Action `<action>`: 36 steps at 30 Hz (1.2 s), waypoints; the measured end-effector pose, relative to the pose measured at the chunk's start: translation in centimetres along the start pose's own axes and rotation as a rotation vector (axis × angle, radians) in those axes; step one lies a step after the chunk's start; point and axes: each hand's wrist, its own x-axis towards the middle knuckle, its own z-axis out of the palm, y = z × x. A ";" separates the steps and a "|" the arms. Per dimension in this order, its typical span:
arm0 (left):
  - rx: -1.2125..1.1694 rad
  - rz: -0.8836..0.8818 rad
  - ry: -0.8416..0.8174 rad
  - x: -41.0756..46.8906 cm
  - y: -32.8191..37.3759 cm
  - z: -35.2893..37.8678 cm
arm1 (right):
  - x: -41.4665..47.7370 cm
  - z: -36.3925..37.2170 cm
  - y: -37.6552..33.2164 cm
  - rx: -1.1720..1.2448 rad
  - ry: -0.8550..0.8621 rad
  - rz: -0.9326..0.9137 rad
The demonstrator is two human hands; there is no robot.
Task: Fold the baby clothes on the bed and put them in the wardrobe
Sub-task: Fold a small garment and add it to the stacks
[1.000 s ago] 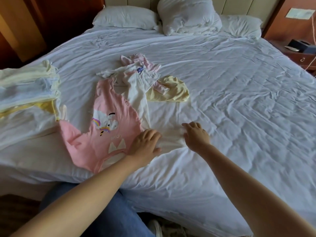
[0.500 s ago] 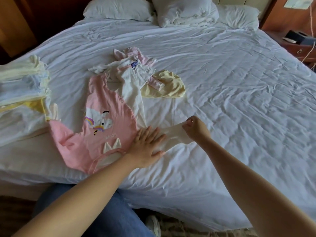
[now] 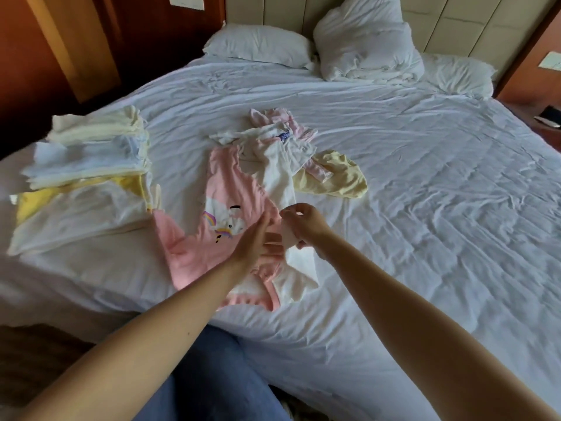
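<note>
White sheets cover the bed [image 3: 425, 208], its right edge cut off. At left we see a blurred stack [image 3: 88, 165] of folded clothes. A pink top [image 3: 221, 208] with a unicorn print lies near the front edge, a white garment [image 3: 279, 177] alongside. Our left hand [image 3: 255, 241] is flat and open over the pink top; our right hand [image 3: 306, 223] pinches the white garment's lifted end. We read no writing.

White pillows [image 3: 367, 41], padded headboard [image 3: 455, 22]
</note>
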 end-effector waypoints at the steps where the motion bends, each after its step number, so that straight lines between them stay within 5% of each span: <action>1: -0.020 -0.018 0.019 0.0 0.0 -1.1 | -0.1 0.9 -0.4 0.008 -0.078 0.001; 4: 0.112 0.018 0.114 0.3 -0.4 -4.0 | -0.3 2.8 -0.6 0.010 -0.213 -0.017; 7: 0.356 0.091 0.278 0.7 -1.5 -6.2 | 0.0 3.7 0.8 -0.078 -0.032 -0.100; 11: 0.618 0.168 0.355 0.4 -2.7 -7.9 | -0.3 3.5 4.1 -0.483 0.145 -0.282; 15: 0.807 0.276 0.413 0.0 -3.1 -8.7 | -1.3 3.9 6.8 -0.782 0.072 -0.450; 22: 1.290 0.445 0.462 -0.7 -3.9 -10.2 | -1.8 5.3 9.0 -0.862 0.002 -0.544; 27: 1.409 0.812 0.221 0.0 -5.4 -10.1 | -1.6 5.3 10.5 -0.989 -0.064 -0.542; 32: 1.689 0.550 0.085 0.3 -8.4 -10.2 | -1.7 5.0 12.0 -1.031 -0.051 -0.550; 36: 1.707 0.511 0.063 0.3 -8.7 -10.1 | -1.5 5.1 12.3 -1.043 -0.061 -0.528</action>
